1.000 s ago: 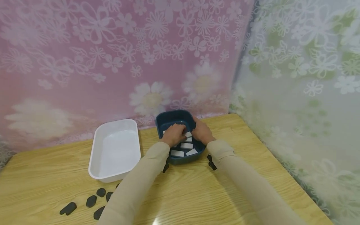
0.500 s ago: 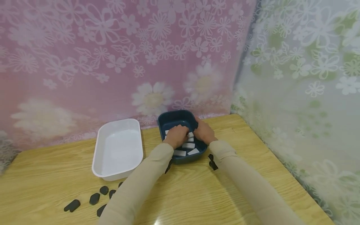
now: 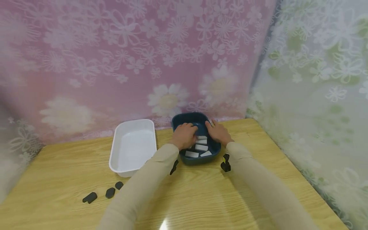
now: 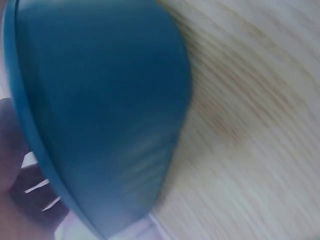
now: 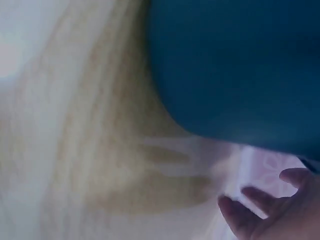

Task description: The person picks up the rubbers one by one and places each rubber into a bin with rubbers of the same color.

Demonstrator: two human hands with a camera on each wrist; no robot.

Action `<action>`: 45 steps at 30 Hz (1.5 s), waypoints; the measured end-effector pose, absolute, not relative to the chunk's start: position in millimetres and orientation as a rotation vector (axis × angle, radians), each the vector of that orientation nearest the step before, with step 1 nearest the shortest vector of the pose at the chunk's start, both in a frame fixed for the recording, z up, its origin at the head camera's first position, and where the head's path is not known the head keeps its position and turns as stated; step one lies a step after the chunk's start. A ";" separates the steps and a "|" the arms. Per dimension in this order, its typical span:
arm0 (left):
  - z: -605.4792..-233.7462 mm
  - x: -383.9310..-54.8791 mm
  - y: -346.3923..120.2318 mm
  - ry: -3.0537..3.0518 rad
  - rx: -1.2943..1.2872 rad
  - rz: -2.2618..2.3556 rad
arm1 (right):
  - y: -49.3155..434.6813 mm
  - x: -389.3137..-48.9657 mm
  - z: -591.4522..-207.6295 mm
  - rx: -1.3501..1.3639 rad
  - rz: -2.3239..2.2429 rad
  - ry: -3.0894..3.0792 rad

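Observation:
A dark blue rectangular basin (image 3: 198, 161) stands on the table near the pink wall cloth. Inside it lie several small white blocks (image 3: 201, 147), flat and roughly stacked in a column toward the near end. My left hand (image 3: 184, 135) reaches over the basin's left side, fingers down inside; its palm side and whatever it touches are hidden. In the left wrist view, fingers (image 4: 37, 192) show beyond the basin's rim. At the right rim is my right hand (image 3: 219, 132), its fingers (image 5: 237, 212) spread apart outside the basin wall in the right wrist view.
A white rectangular basin (image 3: 133, 174) stands left of the blue one. In front of it lie black flat pieces (image 3: 110, 192) and a longer black piece (image 3: 90, 197), partly behind the left sleeve. The wooden table (image 3: 195, 198) meets a flowered cloth at its back edge.
The head view has turned left, so everything sits farther right. My right hand's fingers have loosened and spread from the basin's rim. The left hand has shifted slightly within the basin.

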State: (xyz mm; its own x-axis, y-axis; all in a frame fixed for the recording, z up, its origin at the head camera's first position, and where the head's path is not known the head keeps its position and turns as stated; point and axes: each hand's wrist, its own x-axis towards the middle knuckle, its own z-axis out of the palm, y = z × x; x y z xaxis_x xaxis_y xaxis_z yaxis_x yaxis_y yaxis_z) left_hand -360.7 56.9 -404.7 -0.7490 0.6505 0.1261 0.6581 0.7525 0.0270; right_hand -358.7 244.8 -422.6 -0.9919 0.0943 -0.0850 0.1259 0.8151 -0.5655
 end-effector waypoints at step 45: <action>-391.6 -348.0 -183.1 -3.045 -0.297 -0.254 | 92.3 -356.1 -388.3 -0.420 -0.337 3.092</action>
State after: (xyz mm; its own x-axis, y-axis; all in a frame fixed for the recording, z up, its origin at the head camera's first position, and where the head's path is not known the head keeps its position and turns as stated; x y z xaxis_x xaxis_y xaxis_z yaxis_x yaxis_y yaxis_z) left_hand -348.0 -183.1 -391.6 -0.9788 0.1855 0.0866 0.1973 0.9676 0.1573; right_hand -356.1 92.3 -388.3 -0.9642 -0.2641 0.0255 -0.2634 0.9410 -0.2123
